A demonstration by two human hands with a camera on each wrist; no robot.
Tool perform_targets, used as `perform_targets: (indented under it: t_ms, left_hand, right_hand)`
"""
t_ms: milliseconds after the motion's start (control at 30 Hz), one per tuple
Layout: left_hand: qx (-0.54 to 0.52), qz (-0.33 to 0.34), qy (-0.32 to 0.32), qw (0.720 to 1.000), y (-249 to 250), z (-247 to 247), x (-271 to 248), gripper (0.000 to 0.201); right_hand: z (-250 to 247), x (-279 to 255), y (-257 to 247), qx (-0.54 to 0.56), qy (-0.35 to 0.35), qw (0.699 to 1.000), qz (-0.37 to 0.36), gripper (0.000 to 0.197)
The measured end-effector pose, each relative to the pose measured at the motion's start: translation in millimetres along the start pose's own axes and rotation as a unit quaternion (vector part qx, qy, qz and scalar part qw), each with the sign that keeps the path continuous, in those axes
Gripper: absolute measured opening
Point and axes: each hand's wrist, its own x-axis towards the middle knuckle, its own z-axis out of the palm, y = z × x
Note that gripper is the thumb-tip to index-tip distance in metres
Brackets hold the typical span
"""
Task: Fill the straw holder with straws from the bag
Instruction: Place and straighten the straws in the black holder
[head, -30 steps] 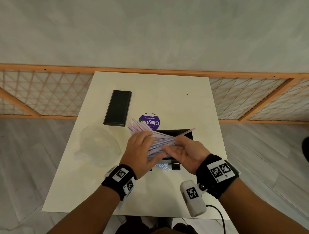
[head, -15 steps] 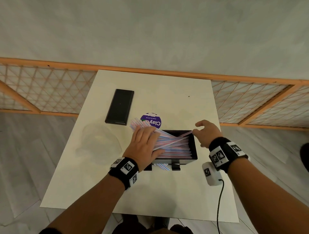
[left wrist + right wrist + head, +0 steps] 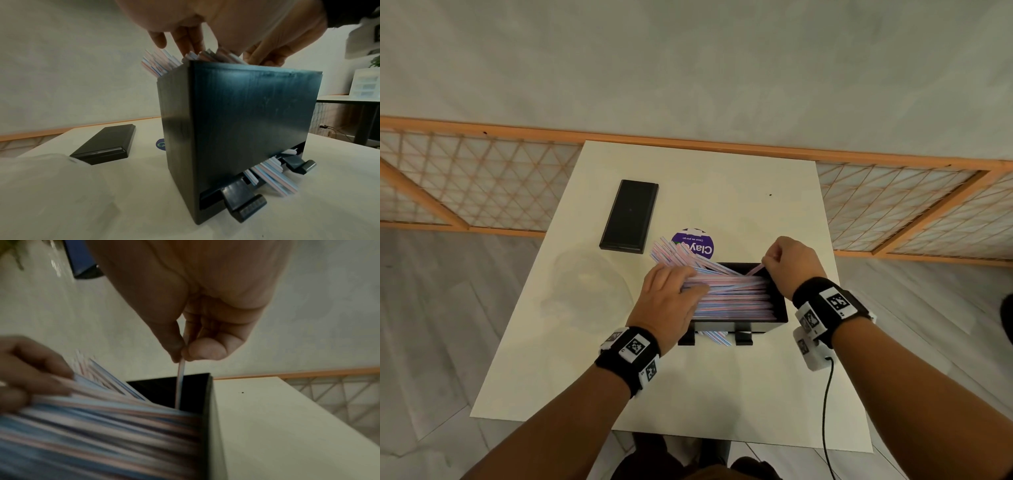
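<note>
Left hand (image 3: 667, 301) pressing flat on straws (image 3: 732, 291); right hand (image 3: 789, 263) pinching stray straw (image 3: 180, 386). Risk: overhanging ends spilling from holder (image 3: 236, 129) onto worktop (image 3: 722, 394).

Straws (image 3: 92, 434) blurred; holder's (image 3: 779, 308) left end hidden.

Both forearms bare, no sleeves. Left wrist: black wristband (image 3: 627, 356) carrying white square tags printed with black-and-white coded patterns. Right wrist: same kind of black band (image 3: 825, 305), same tags, plus a white boxy unit (image 3: 812, 349) hanging below it. Thin black cable (image 3: 825, 411) trails from that unit toward the body.
</note>
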Motion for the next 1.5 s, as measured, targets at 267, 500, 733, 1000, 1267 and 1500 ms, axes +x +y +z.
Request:
perform_targets:
  t_ms: [267,500,733,1000,1267,1500]
  left_hand:
    - [-0.013,-0.025,-0.025,0.999,6.7,-0.1,4.1,0.036]
    - [-0.062,-0.053,0.002,0.997,9.8,4.3,0.3,0.030]
    - [-0.097,-0.123,0.030,0.987,6.9,-9.2,-16.4,0.045]
    - [-0.210,-0.202,-0.022,0.956,1.2,-15.5,-25.7,0.080]
    - [-0.142,-0.170,-0.011,0.975,4.7,-9.0,-22.2,0.077]
    - [0.023,-0.032,0.009,0.999,9.9,5.5,-14.5,0.087]
  right_hand:
    - [-43.8,-23.3,-45.8,0.121,0.103,0.976,-0.147,0.010]
    - [-66.1,-39.1,-90.9,-0.026,0.035,0.938,-0.343,0.012]
    - [0.0,-29.1,-88.1,-0.159,-0.155,0.916,-0.334,0.020]
    - [26.5,-9.6,-77.8,-0.105,-0.117,0.957,-0.243,0.029]
    - [43.7,-6.3,-67.0,-0.138,-0.149,0.950,-0.239,0.023]
    - [55.2,-9.1,-65.8,-0.208,-0.157,0.918,-0.299,0.036]
